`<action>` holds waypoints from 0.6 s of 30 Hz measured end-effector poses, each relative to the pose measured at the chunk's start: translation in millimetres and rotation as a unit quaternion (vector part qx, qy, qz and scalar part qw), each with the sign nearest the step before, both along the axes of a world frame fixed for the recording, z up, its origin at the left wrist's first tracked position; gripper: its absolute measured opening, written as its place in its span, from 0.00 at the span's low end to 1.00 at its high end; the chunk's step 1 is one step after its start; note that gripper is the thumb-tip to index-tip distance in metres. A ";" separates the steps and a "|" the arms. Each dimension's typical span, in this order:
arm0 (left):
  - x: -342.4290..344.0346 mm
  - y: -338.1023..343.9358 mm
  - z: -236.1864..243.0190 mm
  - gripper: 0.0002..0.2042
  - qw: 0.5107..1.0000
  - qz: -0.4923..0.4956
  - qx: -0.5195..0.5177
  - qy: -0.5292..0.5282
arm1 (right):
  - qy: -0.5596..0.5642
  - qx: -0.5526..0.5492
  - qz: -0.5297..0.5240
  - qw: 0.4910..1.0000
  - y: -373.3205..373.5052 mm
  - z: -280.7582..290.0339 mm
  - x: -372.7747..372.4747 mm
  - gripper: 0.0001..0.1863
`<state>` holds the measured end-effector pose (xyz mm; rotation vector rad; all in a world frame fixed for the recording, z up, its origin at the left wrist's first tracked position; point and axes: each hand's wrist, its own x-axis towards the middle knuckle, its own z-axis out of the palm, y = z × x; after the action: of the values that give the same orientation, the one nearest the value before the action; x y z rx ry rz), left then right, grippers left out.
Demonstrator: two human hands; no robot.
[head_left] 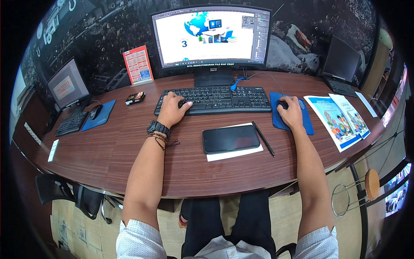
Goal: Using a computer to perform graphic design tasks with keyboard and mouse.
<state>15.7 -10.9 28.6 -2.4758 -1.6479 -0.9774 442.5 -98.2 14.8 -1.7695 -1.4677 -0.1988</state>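
Observation:
My left hand [171, 108] rests on the left end of a black keyboard [233, 98], fingers apart over the keys, thumb out to the right. A dark watch [158, 127] and beaded bracelets are on that wrist. My right hand [292, 113] is wrapped over a black mouse [283, 104], mostly hidden under the palm, on a blue mouse pad [278, 121]. Behind the keyboard, a large monitor [211, 41] is lit with a design window showing a globe, desk and computer. Between my forearms lies a black smartphone [230, 139] on white paper [235, 154], with a black pen [264, 139] beside it.
Printed colour sheets [338, 123] lie on the right of the desk, before a dark monitor [341, 58]. On the left stand a red-edged calendar [139, 64], a small black box [135, 98] and another lit monitor [68, 84]. A stool [371, 184] is at the lower right.

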 end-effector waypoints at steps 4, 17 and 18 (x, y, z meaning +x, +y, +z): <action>-1.4 -0.2 -0.2 0.23 1.000 -0.003 0.002 0.000 | 0.002 -0.002 0.000 1.000 -0.1 0.5 -1.4 0.19; 0.1 -0.4 0.8 0.24 1.000 0.006 -0.003 0.009 | 0.005 -0.012 -0.005 1.000 -2.0 3.4 -3.9 0.18; 0.2 -0.1 1.1 0.24 1.000 0.004 -0.005 0.009 | 0.005 -0.012 -0.006 1.000 -2.1 3.4 -3.7 0.18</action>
<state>16.0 -11.0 29.7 -2.4757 -1.6599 -0.9463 438.8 -100.3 18.2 -1.7963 -1.4588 -0.1783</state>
